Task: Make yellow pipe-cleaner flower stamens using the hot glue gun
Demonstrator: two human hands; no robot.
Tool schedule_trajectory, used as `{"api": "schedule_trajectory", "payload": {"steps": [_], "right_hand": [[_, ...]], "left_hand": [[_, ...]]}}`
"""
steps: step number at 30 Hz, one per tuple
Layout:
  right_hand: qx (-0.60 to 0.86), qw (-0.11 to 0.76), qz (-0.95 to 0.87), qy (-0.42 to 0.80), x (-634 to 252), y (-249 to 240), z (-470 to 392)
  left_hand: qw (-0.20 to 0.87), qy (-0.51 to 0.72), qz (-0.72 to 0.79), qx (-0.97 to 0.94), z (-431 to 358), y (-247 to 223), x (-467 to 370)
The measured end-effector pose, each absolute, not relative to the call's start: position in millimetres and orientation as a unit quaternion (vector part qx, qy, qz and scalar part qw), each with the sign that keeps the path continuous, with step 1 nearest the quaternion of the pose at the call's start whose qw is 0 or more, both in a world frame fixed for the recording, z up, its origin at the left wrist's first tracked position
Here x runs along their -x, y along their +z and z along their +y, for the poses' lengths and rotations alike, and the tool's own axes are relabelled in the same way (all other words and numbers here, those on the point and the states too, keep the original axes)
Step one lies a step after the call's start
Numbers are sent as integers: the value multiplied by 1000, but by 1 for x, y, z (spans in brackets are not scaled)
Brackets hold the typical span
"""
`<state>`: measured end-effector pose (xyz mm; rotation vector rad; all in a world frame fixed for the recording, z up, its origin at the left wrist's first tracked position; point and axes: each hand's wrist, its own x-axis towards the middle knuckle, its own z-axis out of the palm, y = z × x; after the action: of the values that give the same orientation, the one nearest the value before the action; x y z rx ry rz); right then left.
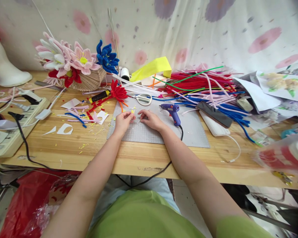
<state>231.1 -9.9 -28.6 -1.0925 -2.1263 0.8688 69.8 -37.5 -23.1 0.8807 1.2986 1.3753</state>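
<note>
My left hand [123, 123] is closed in a pinch over the grey cutting mat [149, 135]. Between its thumb and fingertips is a small yellow piece [132, 111], slim and frayed at the top. Just to the right, my right hand [151, 119] hovers with bent fingers, thumb and forefinger apart. A thin white bit shows by its fingertips, too small to name. Beyond the hands lie white-handled scissors [144, 99] and a red fuzzy flower [118, 91] on an orange stem. A purple glue gun [171, 112] rests right of my right hand.
Scraps of yellow, red and blue [83, 115] litter the left side. Behind them stands a bunch of fuzzy flowers [76, 59]. Bundled pipe cleaners [203, 84] spread along the back right, near a phone [215, 114]. A power strip [17, 129] sits far left; a cup [285, 153] stands right.
</note>
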Motion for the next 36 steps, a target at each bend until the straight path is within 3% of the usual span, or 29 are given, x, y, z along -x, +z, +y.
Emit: {"api": "schedule_trajectory", "payload": {"steps": [4, 8, 12, 18, 24, 36], "right_hand": [[414, 319, -772, 362, -231, -28, -10], [421, 325, -748, 395, -233, -26, -11], [419, 332, -731, 423, -230, -24, -13], [370, 387, -662, 524, -222, -24, -17], [350, 466, -610, 536, -218, -25, -14], [355, 484, -610, 517, -214, -30, -12]], "left_hand": [[442, 644, 537, -320, -33, -23, -65], [285, 770, 508, -261, -28, -20, -50], [224, 770, 514, -306, -28, -21, -45], [345, 583, 523, -517, -38, -36, -68], [535, 522, 499, -439, -42, -33, -76], [561, 494, 520, -414, -45, -21, -77]]}}
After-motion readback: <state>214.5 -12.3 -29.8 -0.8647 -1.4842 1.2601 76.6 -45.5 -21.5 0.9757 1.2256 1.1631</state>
